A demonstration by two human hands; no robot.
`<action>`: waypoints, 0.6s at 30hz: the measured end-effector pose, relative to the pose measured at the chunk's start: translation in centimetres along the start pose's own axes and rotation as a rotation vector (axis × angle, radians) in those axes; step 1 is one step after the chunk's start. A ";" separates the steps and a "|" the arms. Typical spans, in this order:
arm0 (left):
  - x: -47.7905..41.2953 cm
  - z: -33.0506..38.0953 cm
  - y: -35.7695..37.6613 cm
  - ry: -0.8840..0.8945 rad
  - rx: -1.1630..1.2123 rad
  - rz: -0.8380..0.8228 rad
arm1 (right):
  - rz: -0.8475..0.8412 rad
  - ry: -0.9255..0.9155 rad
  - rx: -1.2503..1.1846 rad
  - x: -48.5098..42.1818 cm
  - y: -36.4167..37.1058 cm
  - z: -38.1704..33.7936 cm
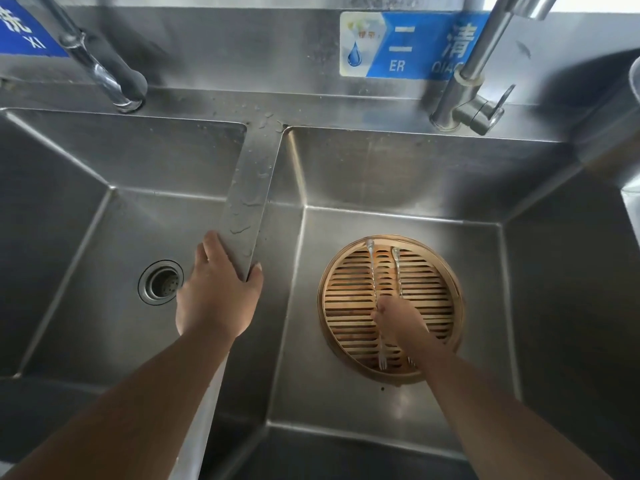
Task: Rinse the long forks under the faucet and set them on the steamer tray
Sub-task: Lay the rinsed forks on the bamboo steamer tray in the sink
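A round bamboo steamer tray (446, 275) lies on the floor of the right sink basin. Two long metal forks (373, 271) lie across its slats, handles pointing away from me, tines near the tray's front rim. My right hand (398, 320) rests over the middle of both forks, fingers curled down on them; whether it grips them I cannot tell. My left hand (216, 292) is spread on the near end of the steel divider (251, 188) between the two basins, holding nothing.
The right faucet (474, 77) rises behind the right basin with no water running. A left faucet (100, 71) stands behind the left basin, which has a drain strainer (161, 282). Water drops dot the divider. A metal container's edge (635, 81) shows at far right.
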State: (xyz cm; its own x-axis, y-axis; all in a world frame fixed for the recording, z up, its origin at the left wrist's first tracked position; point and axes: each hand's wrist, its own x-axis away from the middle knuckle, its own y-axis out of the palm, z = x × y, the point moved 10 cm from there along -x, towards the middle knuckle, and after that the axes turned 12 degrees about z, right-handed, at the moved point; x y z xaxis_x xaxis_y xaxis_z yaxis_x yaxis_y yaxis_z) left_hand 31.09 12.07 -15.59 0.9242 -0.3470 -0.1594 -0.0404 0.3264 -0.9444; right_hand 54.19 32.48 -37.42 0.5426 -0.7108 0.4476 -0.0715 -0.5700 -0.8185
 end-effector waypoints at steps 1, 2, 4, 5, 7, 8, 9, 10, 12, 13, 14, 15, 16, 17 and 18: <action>0.0 0.0 0.0 -0.001 0.000 0.000 | 0.003 -0.001 0.007 0.1 0.2 0.1; 0.0 0.0 0.0 -0.002 0.000 0.002 | 0.010 -0.004 0.015 0.2 0.4 0.2; 0.0 0.0 0.0 -0.001 0.000 0.006 | 0.014 -0.004 0.021 0.4 0.7 0.4; 0.0 0.0 0.0 -0.001 0.001 0.006 | 0.014 -0.003 0.019 0.3 0.8 0.4; 0.0 -0.1 0.0 -0.002 0.001 0.009 | 0.019 -0.004 0.022 0.2 1.0 0.4; 0.0 -0.1 0.1 -0.003 0.001 0.011 | 0.027 -0.005 0.026 0.2 1.0 0.5; -0.1 -0.2 0.1 -0.005 0.003 0.012 | 0.034 -0.001 0.033 0.2 0.9 0.6; -0.1 -0.3 0.1 -0.009 0.005 0.012 | 0.040 0.003 0.041 0.1 0.9 0.8; 0.0 -0.3 0.1 -0.011 0.007 0.014 | 0.038 0.015 0.047 0.0 0.9 1.1; 0.0 -0.3 0.1 -0.010 0.007 0.017 | 0.034 0.015 0.045 0.0 1.0 1.1; 0.0 -0.3 0.0 -0.009 0.005 0.020 | 0.029 0.012 0.041 -0.1 1.1 1.1; 0.0 -0.2 0.1 -0.007 0.003 0.019 | 0.026 0.010 0.037 -0.1 1.3 1.0; 0.0 -0.2 0.1 -0.005 0.002 0.014 | 0.025 0.006 0.033 -0.1 1.4 0.9; 0.0 -0.1 0.1 -0.005 0.003 0.010 | 0.028 0.001 0.032 -0.2 1.5 0.8; -0.1 -0.1 0.1 -0.007 0.005 0.007 | 0.032 -0.004 0.034 -0.2 1.6 0.8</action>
State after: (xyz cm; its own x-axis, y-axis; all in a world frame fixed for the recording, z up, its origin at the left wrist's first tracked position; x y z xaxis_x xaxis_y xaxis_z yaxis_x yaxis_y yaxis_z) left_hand 31.01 12.06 -15.67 0.9264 -0.3387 -0.1646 -0.0455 0.3332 -0.9418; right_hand 54.61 32.04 -39.08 0.5439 -0.7268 0.4196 -0.0608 -0.5328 -0.8441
